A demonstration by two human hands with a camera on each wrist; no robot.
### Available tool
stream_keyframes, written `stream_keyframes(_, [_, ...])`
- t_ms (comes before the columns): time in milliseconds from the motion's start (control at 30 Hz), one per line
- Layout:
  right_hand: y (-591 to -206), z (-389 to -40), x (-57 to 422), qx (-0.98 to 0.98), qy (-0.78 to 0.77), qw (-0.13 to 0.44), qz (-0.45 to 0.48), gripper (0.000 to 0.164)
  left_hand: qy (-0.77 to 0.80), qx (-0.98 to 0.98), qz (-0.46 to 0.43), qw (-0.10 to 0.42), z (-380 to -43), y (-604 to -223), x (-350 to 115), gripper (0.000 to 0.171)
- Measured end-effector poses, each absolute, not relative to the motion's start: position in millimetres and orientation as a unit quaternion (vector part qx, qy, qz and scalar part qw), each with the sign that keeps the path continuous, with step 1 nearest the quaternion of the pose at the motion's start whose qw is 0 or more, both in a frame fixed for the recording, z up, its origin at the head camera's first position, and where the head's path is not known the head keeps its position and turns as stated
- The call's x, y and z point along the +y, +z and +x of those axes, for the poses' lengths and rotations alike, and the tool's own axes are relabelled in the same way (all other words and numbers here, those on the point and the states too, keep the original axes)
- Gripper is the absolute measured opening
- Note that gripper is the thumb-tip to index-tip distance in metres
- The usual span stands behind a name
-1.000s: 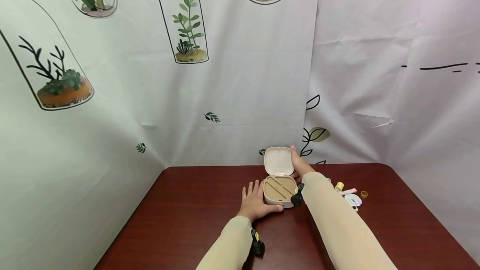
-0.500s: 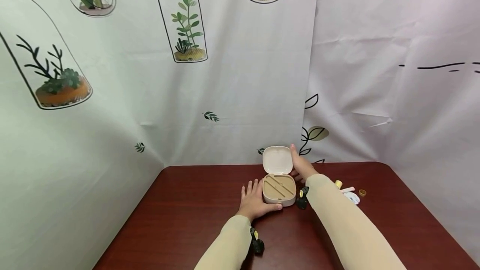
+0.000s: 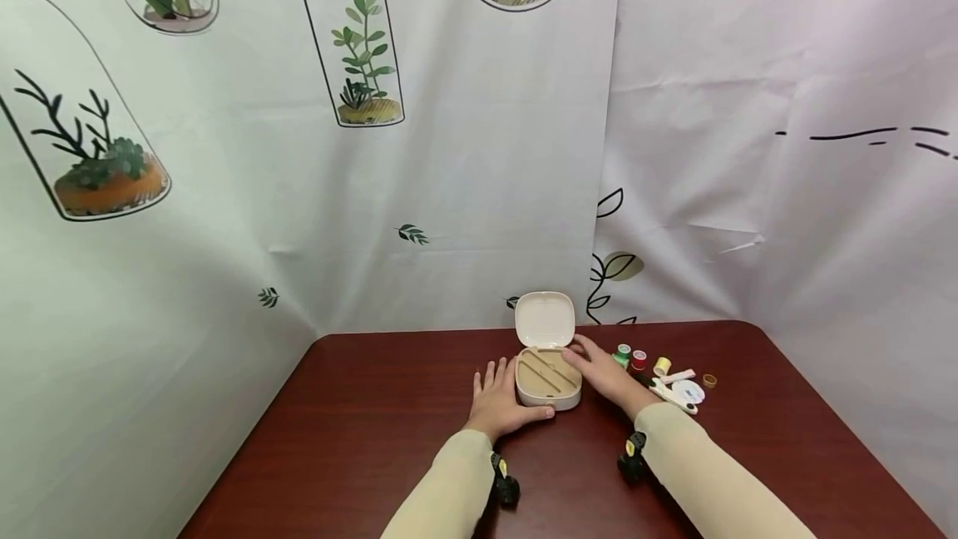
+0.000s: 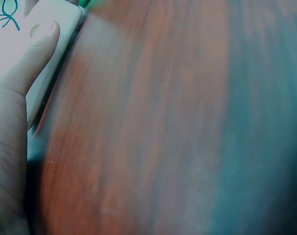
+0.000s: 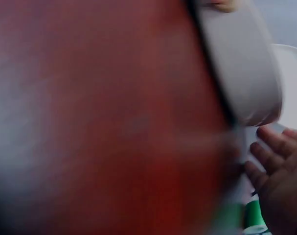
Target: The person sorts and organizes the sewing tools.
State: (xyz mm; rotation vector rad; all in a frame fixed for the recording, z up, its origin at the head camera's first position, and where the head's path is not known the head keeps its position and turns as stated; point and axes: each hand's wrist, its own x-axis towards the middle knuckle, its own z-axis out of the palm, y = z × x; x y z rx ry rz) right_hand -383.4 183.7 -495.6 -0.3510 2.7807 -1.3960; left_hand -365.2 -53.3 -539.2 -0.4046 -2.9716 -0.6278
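A white sewing kit box (image 3: 550,400) stands with its lid (image 3: 545,319) raised at the back. Two diagonal grooves run across its beige inner tray (image 3: 544,373). My left hand (image 3: 500,406) rests against the left side, fingers spread and straight, thumb along the front wall. In the left wrist view that thumb (image 4: 38,54) lies over the box's pale edge. My right hand (image 3: 608,374) reaches to the box's right rear corner, its thumb over the tray's edge. The right wrist view has its loosely extended fingers (image 5: 275,152) just beside the box wall (image 5: 246,63).
Right of the box lie a green spool (image 3: 622,355), a red spool (image 3: 639,360), a yellow spool (image 3: 662,367), a pinkish strip (image 3: 678,376), a white disc (image 3: 688,392), a white-handled tool (image 3: 669,394) and a brass-coloured ring (image 3: 709,381). A printed curtain hangs behind the table (image 3: 359,439).
My right hand has come down from the lid's right edge to the box's right rear corner, uncovering the spools and the white-handled tool. The left hand and the raised lid stay as they were.
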Motion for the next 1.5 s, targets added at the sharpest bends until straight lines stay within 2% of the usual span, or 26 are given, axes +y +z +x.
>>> stream_keyframes(167, [-511, -377, 188, 0.887, -0.434, 0.018, -0.154, 0.093, -0.217, -0.965, -0.141, 0.042, -363, -534, -53, 0.126])
stream_keyframes(267, [-516, -377, 190, 0.887, -0.428, 0.011, -0.175, 0.098, -0.223, -0.963, -0.144, 0.044, -361, -532, -53, 0.125])
stream_keyframes(533, [-528, -381, 188, 0.910, -0.327, -0.060, -0.248, 0.111, -0.209, -0.967, -0.139, 0.049, -364, -537, -53, 0.125])
stream_keyframes(767, [-530, -379, 187, 0.918, -0.309, -0.076, -0.237, 0.111, -0.214, -0.964, -0.149, 0.041, -363, -534, -53, 0.125])
stream_keyframes(1167, [-528, -383, 187, 0.920, -0.314, -0.039, -0.233, 0.111, -0.252, -0.956, -0.152, -0.006, -370, -531, -61, 0.119])
stream_keyframes(1367, [-524, -379, 187, 0.918, -0.321, -0.035, -0.232, 0.111, -0.299, -0.943, -0.144, -0.027, -367, -520, -61, 0.107])
stream_keyframes(1500, [-523, -378, 187, 0.922, -0.315, -0.028, -0.222, 0.112, -0.336, -0.929, -0.156, 0.002, -365, -506, -59, 0.094])
